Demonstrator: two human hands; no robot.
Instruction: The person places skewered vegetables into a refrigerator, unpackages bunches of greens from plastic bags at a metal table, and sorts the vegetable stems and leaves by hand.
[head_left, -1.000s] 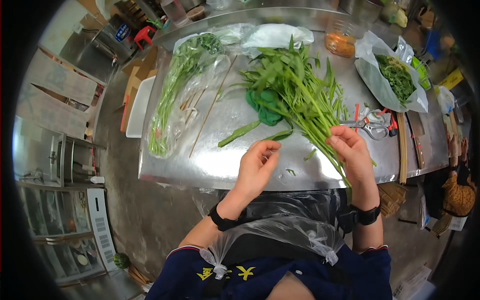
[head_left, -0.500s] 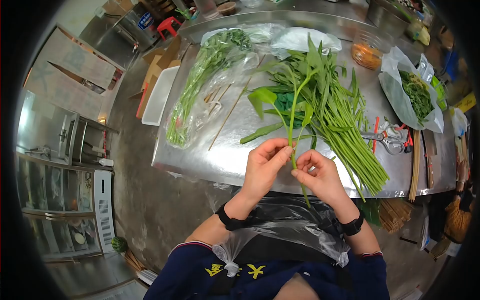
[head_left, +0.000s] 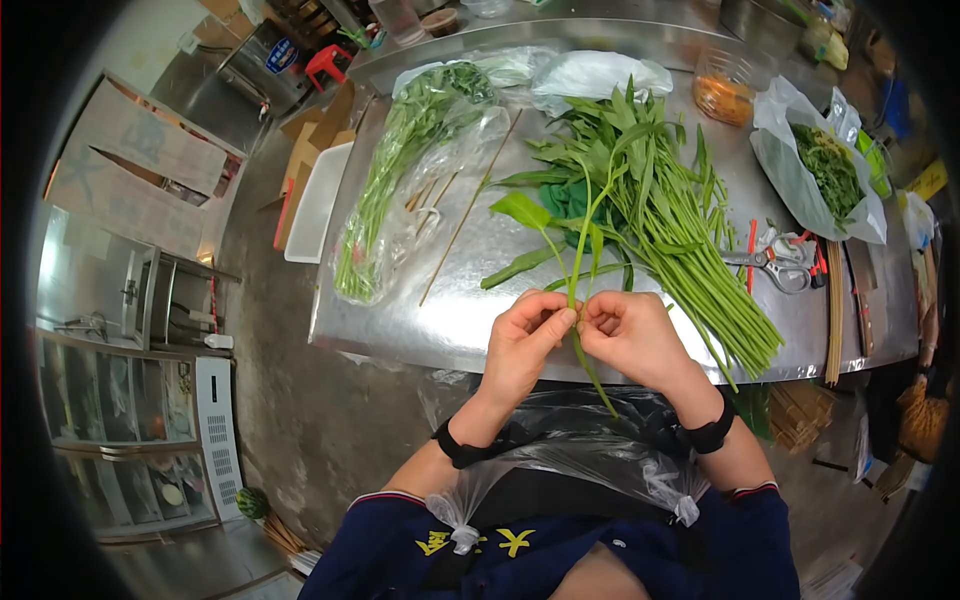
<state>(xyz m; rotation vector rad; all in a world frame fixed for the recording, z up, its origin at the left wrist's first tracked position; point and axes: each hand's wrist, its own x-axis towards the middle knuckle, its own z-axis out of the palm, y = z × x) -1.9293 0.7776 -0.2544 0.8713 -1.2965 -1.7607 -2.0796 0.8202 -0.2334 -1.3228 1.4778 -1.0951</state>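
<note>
A single leafy green stalk (head_left: 578, 262) stands upright between my hands, its lower end hanging over the table's front edge. My left hand (head_left: 528, 345) pinches it between thumb and fingers. Right beside it, my right hand (head_left: 630, 335) has its fingertips closed at the stem, on a thin side shoot or leaf. Behind and to the right lies a large pile of green stems (head_left: 690, 255), leaves pointing away from me. Part of a dark green bundle (head_left: 565, 205) shows under the leaves.
Bagged greens (head_left: 385, 190) and a thin stick (head_left: 470, 205) lie on the left of the metal table (head_left: 430, 345). At the right are scissors (head_left: 785, 268), skewers (head_left: 834, 310), a knife (head_left: 862, 315) and an open bag of greens (head_left: 825, 175). An orange-filled container (head_left: 725, 95) stands behind.
Since the first frame, one stalk has come away from the pile and both hands have met on it. Over the last half second my right hand has risen slightly along the stem.
</note>
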